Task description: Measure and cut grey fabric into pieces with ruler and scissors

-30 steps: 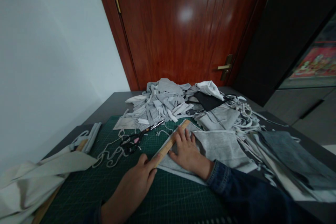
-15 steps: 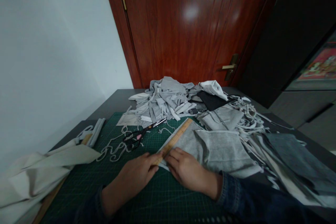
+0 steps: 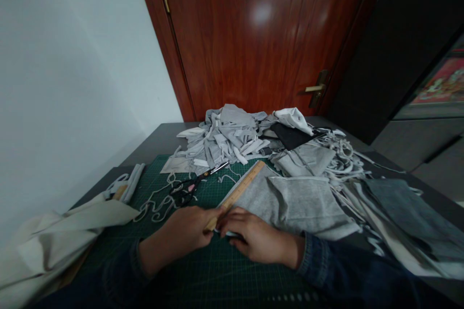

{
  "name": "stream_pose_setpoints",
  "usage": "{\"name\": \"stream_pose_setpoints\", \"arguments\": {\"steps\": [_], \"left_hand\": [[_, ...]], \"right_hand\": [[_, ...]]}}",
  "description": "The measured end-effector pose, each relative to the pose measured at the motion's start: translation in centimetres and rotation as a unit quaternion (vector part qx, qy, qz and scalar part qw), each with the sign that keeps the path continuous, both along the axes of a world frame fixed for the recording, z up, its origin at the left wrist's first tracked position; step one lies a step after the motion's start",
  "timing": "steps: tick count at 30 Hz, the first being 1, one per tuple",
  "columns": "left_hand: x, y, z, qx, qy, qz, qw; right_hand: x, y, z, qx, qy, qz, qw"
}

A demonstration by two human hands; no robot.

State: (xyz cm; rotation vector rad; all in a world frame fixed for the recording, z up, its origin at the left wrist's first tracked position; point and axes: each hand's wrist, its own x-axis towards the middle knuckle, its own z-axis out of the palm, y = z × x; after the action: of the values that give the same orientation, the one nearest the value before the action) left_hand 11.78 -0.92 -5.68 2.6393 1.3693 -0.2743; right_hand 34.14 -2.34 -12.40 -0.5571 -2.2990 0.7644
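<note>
A wooden ruler [image 3: 242, 189] lies slanted along the left edge of a grey fabric piece [image 3: 290, 203] on the green cutting mat [image 3: 217, 275]. My left hand [image 3: 184, 231] pinches the ruler's near end, fingers closed. My right hand [image 3: 250, 236] is curled at the fabric's near corner beside the ruler end, fingertips gripping the cloth edge. Black scissors [image 3: 192, 186] lie on the mat just beyond my left hand, next to a loose white cord [image 3: 152, 207].
A heap of grey and white fabric strips [image 3: 232, 137] fills the far side of the dark table [image 3: 152, 142]. Darker cloth pieces [image 3: 402, 212] lie at the right. Beige fabric [image 3: 54, 241] drapes at the left. A red-brown door [image 3: 253, 34] stands behind.
My right hand slid down from the middle of the fabric to its near corner and curled. My left hand closed on the ruler's near end.
</note>
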Motion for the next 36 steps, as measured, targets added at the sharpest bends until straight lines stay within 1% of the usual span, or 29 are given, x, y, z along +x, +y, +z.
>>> {"name": "stream_pose_setpoints", "arguments": {"steps": [4, 7, 12, 14, 17, 20, 26, 28, 32, 36], "left_hand": [[-0.1, 0.2, 0.3, 0.003, -0.008, -0.008, 1.0], [0.0, 0.1, 0.6, 0.001, -0.012, -0.008, 1.0], [0.0, -0.1, 0.5, 0.002, -0.012, -0.012, 1.0], [-0.1, -0.2, 0.5, 0.006, -0.019, -0.022, 1.0], [-0.2, -0.2, 0.8, 0.001, -0.013, -0.037, 0.999], [-0.4, -0.2, 0.9, 0.001, 0.002, -0.038, 0.999], [-0.9, 0.1, 0.1, 0.024, 0.029, -0.033, 0.999], [-1.0, 0.1, 0.0, 0.024, 0.029, -0.034, 0.999], [-0.9, 0.1, 0.6, 0.017, 0.019, -0.032, 0.999], [-0.7, 0.2, 1.0, 0.014, 0.012, -0.047, 0.999]], "right_hand": [[0.2, 0.0, -0.1, -0.025, -0.015, -0.007, 1.0], [0.2, -0.2, 0.2, -0.033, -0.03, 0.002, 0.999], [0.3, -0.3, 0.9, -0.045, -0.042, 0.01, 0.998], [0.3, -0.3, 1.0, -0.045, -0.046, 0.018, 0.998], [0.3, -0.2, 0.9, -0.042, -0.039, 0.024, 0.998], [0.2, -0.2, 0.9, -0.056, -0.026, 0.02, 0.998], [0.2, -0.1, 0.8, -0.065, -0.008, 0.01, 0.998], [0.2, -0.2, 0.8, -0.065, -0.01, 0.007, 0.998], [0.3, -0.4, 0.8, -0.056, -0.038, 0.01, 0.998], [0.3, -0.6, 1.0, -0.042, -0.065, 0.026, 0.997]]}}
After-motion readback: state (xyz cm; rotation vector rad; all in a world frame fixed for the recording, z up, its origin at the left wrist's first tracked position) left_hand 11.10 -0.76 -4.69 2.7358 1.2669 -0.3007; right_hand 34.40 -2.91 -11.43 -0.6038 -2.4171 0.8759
